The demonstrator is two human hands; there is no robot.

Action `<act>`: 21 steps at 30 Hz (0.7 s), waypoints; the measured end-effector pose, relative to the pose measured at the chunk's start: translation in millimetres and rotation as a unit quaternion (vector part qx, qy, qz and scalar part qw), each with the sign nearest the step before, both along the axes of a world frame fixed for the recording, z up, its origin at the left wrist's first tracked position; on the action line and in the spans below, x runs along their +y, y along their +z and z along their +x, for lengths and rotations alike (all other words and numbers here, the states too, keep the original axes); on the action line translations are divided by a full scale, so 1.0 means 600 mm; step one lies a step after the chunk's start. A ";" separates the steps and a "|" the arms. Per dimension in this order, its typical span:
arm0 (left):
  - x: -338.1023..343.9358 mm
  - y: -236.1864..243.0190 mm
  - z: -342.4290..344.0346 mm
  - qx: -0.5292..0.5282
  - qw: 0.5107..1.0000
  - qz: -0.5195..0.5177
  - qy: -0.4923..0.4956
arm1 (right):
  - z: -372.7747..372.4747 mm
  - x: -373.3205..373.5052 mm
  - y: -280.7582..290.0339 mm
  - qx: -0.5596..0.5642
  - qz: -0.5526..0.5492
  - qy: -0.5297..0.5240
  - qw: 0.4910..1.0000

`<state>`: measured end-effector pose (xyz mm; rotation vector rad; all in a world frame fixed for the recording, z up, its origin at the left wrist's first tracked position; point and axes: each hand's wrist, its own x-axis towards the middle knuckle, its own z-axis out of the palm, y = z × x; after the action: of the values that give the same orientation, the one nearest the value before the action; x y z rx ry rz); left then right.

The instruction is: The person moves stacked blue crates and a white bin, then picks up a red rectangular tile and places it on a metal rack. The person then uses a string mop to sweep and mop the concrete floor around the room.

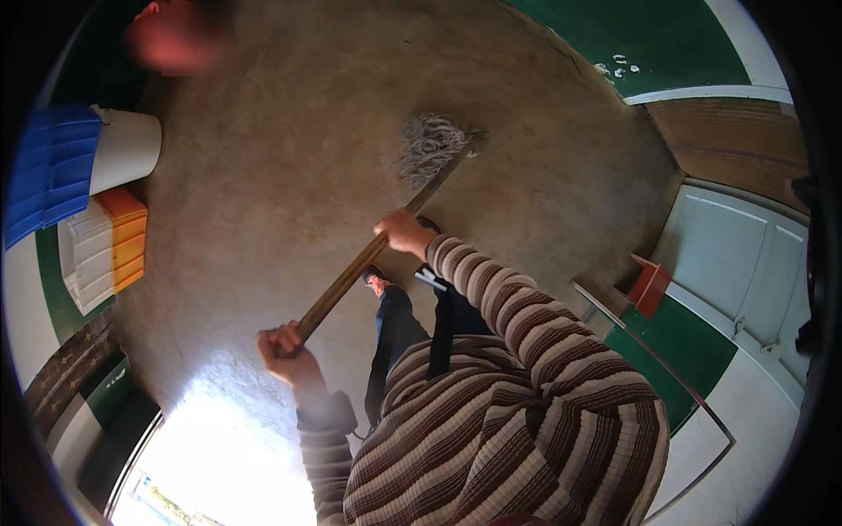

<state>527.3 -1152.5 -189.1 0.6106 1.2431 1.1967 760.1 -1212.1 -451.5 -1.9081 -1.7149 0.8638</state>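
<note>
A mop with a wooden handle (338,288) slants across the view from lower left to upper right, its grey string head (431,149) lying on the concrete floor (263,131). My left hand (289,355) is closed round the handle near its lower-left end. My right hand (402,231) grips the same handle farther up, above my feet. Both arms wear brown-and-cream striped sleeves. A dark strap with a light clip hangs at my front.
At left stand a blue crate (51,171), a white bucket (124,151) and an orange-and-white crate (129,241). A pale door (728,272), red wooden piece (646,289) and metal rail (655,360) are at right. A bright doorway opens lower left. A blurred red shape shows upper left.
</note>
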 end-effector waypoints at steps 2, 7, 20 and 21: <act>-0.008 -0.032 0.096 0.026 0.992 0.039 -0.121 | 0.100 -0.044 -0.018 -0.035 0.031 -0.069 0.997; -0.017 -0.063 0.265 -0.086 0.950 0.048 -0.297 | 0.254 -0.142 -0.019 -0.039 0.076 -0.205 0.975; -0.123 0.041 -0.031 -0.098 0.950 0.141 -0.261 | -0.054 -0.185 0.048 -0.009 0.177 -0.177 0.968; -0.133 0.050 -0.083 -0.088 0.948 0.170 -0.253 | -0.103 -0.179 0.053 0.005 0.166 -0.153 0.974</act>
<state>477.7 -1232.5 -159.1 0.9872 0.6700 1.0031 698.5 -1319.8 -419.5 -1.8633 -1.4017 0.4388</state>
